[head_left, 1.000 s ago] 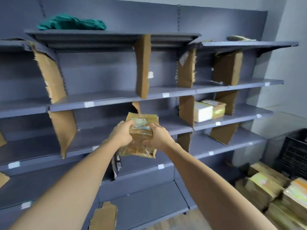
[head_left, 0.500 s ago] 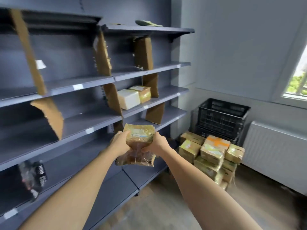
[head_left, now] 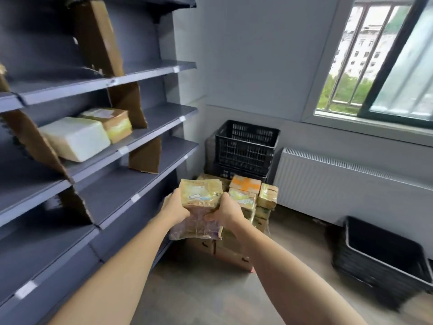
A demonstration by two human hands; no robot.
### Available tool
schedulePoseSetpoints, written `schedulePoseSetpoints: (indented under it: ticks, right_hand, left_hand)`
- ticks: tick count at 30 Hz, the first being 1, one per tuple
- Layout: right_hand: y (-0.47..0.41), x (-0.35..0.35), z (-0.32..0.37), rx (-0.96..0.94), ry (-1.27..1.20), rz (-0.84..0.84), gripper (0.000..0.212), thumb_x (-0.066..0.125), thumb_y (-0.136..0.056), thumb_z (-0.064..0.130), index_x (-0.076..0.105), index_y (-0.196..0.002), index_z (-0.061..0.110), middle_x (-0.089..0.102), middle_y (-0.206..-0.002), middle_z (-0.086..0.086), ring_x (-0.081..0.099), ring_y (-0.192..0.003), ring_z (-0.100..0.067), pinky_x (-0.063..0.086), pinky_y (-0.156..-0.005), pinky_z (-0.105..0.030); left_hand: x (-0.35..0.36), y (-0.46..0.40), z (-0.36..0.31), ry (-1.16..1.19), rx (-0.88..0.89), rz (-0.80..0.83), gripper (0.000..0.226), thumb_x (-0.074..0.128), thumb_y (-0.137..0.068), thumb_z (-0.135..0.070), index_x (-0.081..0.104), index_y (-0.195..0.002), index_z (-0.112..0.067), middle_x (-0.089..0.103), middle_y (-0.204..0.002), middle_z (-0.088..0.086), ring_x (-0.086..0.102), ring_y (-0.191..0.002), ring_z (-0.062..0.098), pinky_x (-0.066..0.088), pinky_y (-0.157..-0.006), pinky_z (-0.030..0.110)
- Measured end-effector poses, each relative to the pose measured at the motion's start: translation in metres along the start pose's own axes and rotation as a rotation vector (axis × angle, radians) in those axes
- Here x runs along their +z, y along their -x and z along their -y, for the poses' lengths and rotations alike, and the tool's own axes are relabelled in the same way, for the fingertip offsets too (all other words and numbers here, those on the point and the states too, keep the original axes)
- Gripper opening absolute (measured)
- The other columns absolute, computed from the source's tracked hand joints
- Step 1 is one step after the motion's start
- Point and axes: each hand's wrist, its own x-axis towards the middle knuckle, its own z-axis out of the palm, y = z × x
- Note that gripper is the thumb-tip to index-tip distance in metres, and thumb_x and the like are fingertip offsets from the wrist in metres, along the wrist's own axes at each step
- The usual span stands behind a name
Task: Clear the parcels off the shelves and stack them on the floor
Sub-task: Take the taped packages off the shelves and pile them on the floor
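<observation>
Parcel stack fronts black crate — grey shelves alongside.

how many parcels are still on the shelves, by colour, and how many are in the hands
white parcel on the shelf: 1
brown parcel on the shelf: 1
taped parcel in the grip of left hand and right hand: 1
total: 3

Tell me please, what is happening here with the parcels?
A person is clearing shelves. Both hands, left hand and right hand, hold a taped brown parcel in the air, in front of the stack of parcels on the floor. Two parcels, a white parcel and a brown parcel, are on the shelf.
</observation>
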Motion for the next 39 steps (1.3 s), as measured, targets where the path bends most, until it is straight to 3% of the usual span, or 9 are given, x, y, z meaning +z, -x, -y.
schedulePoseSetpoints:
  ticks: [3,9,14,23,26,30,35,39]
  right_hand:
    - [-0.043,0.004,-0.003,0.062,-0.024,-0.02,0.084,0.092,-0.055,0.037,0.044,-0.121,0.017,0.064,-0.111,0.0,0.061,-0.105,-0.024,0.055,-0.085,-0.039]
    - [-0.113,0.014,-0.015,0.166,-0.082,-0.016,0.09,0.094,-0.055,0.035,0.041,-0.125,0.016,0.06,-0.114,-0.003,0.059,-0.107,-0.024,0.055,-0.088,-0.039]
    - [-0.17,0.011,-0.038,0.236,-0.131,0.041,0.073,0.091,-0.062,0.026,0.045,-0.118,0.015,0.061,-0.101,-0.002,0.061,-0.09,-0.018,0.058,-0.077,-0.035]
    - [-0.311,0.013,-0.076,0.245,-0.215,0.211,0.074,0.087,-0.066,0.028,0.044,-0.124,0.014,0.057,-0.109,-0.002,0.058,-0.094,-0.018,0.051,-0.065,-0.028]
    - [-0.357,0.014,-0.089,0.276,-0.368,0.281,0.08,0.085,-0.064,0.039,0.044,-0.129,0.018,0.059,-0.115,0.002,0.063,-0.098,-0.018,0.061,-0.07,-0.033]
    - [-0.406,0.021,-0.107,0.303,-0.489,0.216,0.067,0.075,-0.08,0.044,0.046,-0.134,0.017,0.061,-0.12,0.0,0.07,-0.085,-0.019,0.063,-0.068,-0.037]
    - [-0.452,0.041,-0.127,0.383,-0.478,0.177,0.058,0.082,-0.072,0.034,0.052,-0.12,0.02,0.066,-0.109,0.001,0.069,-0.088,-0.019,0.061,-0.076,-0.044]
    - [-0.488,0.059,-0.139,0.431,-0.434,0.173,0.062,0.086,-0.071,0.028,0.054,-0.124,0.022,0.063,-0.115,0.002,0.062,-0.098,-0.016,0.055,-0.08,-0.031]
  left_hand:
    - [0.01,-0.052,0.0,-0.042,0.019,-0.04,0.05,0.067,-0.075,-0.01,0.044,-0.118,-0.021,0.058,-0.119,0.008,0.058,-0.105,0.03,0.054,-0.082,0.042]
    - [0.023,-0.132,-0.008,-0.163,0.033,-0.028,0.039,0.06,-0.084,-0.009,0.045,-0.118,-0.02,0.06,-0.115,0.008,0.058,-0.099,0.031,0.048,-0.07,0.036]
    - [0.041,-0.186,-0.021,-0.237,0.011,0.038,0.039,0.063,-0.085,-0.009,0.045,-0.118,-0.018,0.059,-0.113,0.007,0.052,-0.089,0.024,0.043,-0.064,0.034]
    - [0.087,-0.302,-0.031,-0.229,-0.073,0.057,0.049,0.065,-0.081,-0.004,0.039,-0.12,-0.019,0.056,-0.115,0.004,0.056,-0.096,0.026,0.047,-0.07,0.036]
    - [0.099,-0.338,-0.027,-0.192,-0.142,0.065,0.052,0.065,-0.081,-0.003,0.036,-0.12,-0.021,0.055,-0.115,0.003,0.054,-0.091,0.023,0.049,-0.07,0.036]
    - [0.116,-0.381,-0.022,-0.057,-0.235,0.096,0.064,0.067,-0.078,-0.002,0.033,-0.127,-0.027,0.058,-0.114,0.001,0.055,-0.097,0.024,0.05,-0.076,0.037]
    - [0.134,-0.424,-0.017,0.076,-0.336,0.252,0.09,0.084,-0.067,-0.003,0.026,-0.132,-0.026,0.055,-0.114,0.0,0.053,-0.104,0.022,0.05,-0.084,0.038]
    - [0.15,-0.471,0.0,0.098,-0.365,0.355,0.109,0.09,-0.056,-0.012,0.02,-0.136,-0.03,0.053,-0.123,0.0,0.05,-0.113,0.023,0.048,-0.097,0.045]
